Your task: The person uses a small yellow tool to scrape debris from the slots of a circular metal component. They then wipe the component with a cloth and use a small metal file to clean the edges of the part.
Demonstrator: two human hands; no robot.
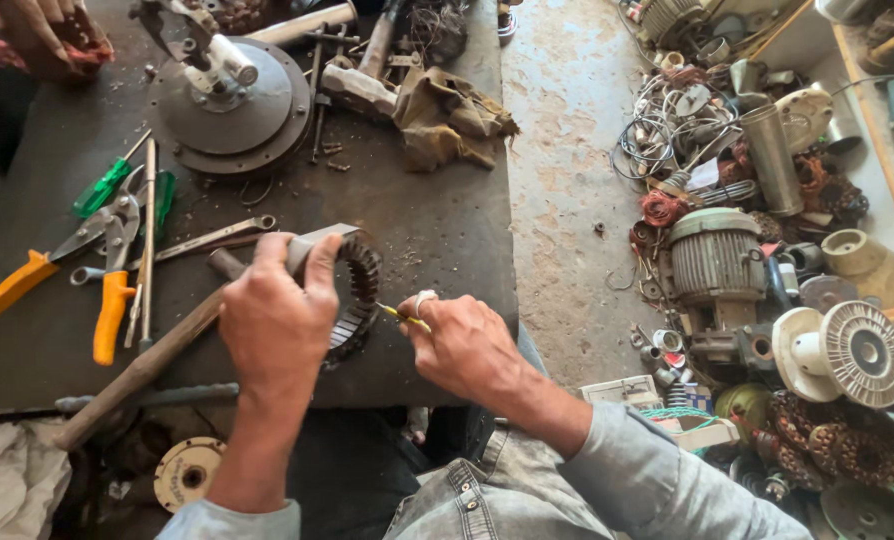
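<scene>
1. Nearest the camera, two forearms in grey denim sleeves reach forward over the near edge of a dark, scuffed worktop (437, 230).
2. The left hand (277, 320) is closed over the top of a ring-shaped metal motor stator with copper windings (359, 285), holding it upright on edge near the worktop's near edge.
3. The right hand (462, 345) is closed around a thin yellow-handled tool (407, 318), whose tip points at the stator's right side.
4. A long wooden hammer handle (142, 370) lies diagonally beneath the left wrist.
5. Left of the hands lie orange-handled tin snips (107, 290), a green-handled screwdriver (102, 188) and a flat steel spanner (212, 238).
6. Farther back sits a round grey metal motor housing (237, 105), with a crumpled khaki rag (447, 115) beside it.
7. On the floor to the right lies a ribbed grey electric motor (712, 260) among wires and parts.
</scene>
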